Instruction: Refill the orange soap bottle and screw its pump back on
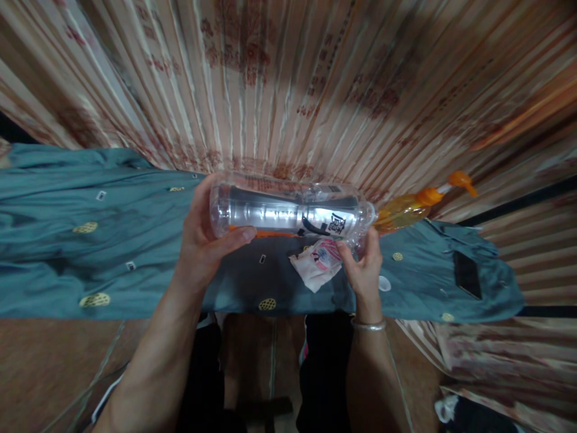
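Note:
A large clear plastic bottle (270, 211) with a silver and black label lies sideways between my hands, its neck pointing right. My left hand (205, 237) wraps around the base end, thumb along the near side. Near the shoulder and neck, my right hand (363, 258) grips the other end. The bottle's mouth shows no cap. A crumpled white and pink packet (318, 263) lies on the cloth just below the bottle. Behind the neck, to the right, is a pump bottle (403, 211) of yellow liquid with an orange pump head. A small whitish round cap (384, 283) rests beside my right wrist.
A green patterned cloth (148, 264) covers the long narrow surface. Toward its right end lies a dark phone-like rectangle (467, 275). Pleated patterned curtains (279, 90) hang right behind the surface and on the right. Below is a tiled floor (58, 355).

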Demonstrator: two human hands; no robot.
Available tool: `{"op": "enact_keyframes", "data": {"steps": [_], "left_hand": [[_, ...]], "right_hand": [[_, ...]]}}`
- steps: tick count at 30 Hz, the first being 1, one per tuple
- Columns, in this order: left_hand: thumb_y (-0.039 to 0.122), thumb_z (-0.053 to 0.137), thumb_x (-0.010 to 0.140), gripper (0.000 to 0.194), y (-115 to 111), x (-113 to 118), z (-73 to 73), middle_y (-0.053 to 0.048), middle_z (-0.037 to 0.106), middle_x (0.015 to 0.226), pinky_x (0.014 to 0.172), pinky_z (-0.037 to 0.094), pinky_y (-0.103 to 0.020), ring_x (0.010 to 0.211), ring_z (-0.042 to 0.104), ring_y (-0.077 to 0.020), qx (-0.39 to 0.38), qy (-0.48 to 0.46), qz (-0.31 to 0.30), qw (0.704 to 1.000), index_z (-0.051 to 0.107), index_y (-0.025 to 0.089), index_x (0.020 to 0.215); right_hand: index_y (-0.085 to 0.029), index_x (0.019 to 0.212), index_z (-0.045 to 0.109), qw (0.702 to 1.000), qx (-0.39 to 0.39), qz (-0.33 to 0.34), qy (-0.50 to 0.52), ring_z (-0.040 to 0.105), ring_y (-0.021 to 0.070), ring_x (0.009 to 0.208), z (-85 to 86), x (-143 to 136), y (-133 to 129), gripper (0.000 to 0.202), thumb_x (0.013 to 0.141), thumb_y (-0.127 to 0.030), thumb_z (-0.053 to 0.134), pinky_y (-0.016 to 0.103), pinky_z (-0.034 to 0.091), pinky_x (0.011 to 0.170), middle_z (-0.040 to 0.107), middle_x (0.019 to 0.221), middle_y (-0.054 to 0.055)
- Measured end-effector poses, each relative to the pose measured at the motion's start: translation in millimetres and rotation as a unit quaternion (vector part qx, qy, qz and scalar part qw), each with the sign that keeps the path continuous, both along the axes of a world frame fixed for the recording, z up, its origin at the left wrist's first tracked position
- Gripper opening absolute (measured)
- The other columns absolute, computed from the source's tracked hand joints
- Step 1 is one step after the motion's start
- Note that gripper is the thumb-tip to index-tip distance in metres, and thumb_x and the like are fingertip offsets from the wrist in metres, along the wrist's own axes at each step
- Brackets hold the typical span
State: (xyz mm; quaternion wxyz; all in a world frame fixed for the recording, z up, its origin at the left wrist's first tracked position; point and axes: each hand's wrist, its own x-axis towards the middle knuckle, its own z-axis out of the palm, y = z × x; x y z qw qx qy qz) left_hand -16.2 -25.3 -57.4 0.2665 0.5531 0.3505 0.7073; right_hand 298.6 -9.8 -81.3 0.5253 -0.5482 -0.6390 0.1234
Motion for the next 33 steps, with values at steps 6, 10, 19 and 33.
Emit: {"op": "enact_keyframes", "data": {"steps": [6,10,19,33], "left_hand": [[0.059,0.098,0.072,0.082,-0.7,-1.9,-0.2,-0.006,0.069,0.143,0.115,0.061,-0.059,0.133,0.069,-0.0351,-0.010,0.005,-0.001,1.000,0.068,0.039,0.146],[0.061,0.098,0.070,0.085,0.0,-1.1,-0.3,-0.006,0.070,0.143,0.115,0.061,-0.059,0.133,0.069,-0.0357,-0.006,0.005,-0.001,1.000,0.068,0.039,0.147],[0.060,0.098,0.071,0.083,0.5,2.1,2.5,-0.008,0.073,0.140,0.111,0.063,-0.057,0.128,0.073,-0.0348,-0.009,-0.005,-0.003,1.000,0.069,0.034,0.146],[0.057,0.097,0.073,0.081,0.9,0.3,-2.2,-0.007,0.071,0.144,0.115,0.061,-0.057,0.135,0.069,-0.0353,-0.008,0.005,0.014,1.000,0.069,0.037,0.147]], "right_hand": [[-0.023,0.133,0.067,1.000,-0.006,0.001,-0.002,0.072,0.0300,0.118,1.7,-0.4,-1.0,0.053,0.089,-0.051,0.077,0.049,0.059,0.107,0.076,0.130,0.011],[-0.023,0.132,0.068,1.000,-0.005,-0.002,-0.003,0.072,0.0298,0.114,1.2,-0.3,-0.4,0.053,0.088,-0.052,0.077,0.049,0.060,0.104,0.076,0.128,0.011],[-0.022,0.136,0.066,1.000,-0.001,-0.001,0.003,0.071,0.0314,0.116,-1.4,0.9,0.5,0.058,0.088,-0.054,0.078,0.052,0.056,0.109,0.074,0.128,0.012],[-0.022,0.140,0.063,1.000,-0.014,0.001,-0.007,0.072,0.0312,0.117,-4.3,3.9,-0.8,0.061,0.091,-0.055,0.077,0.052,0.057,0.109,0.075,0.128,0.012]]}}
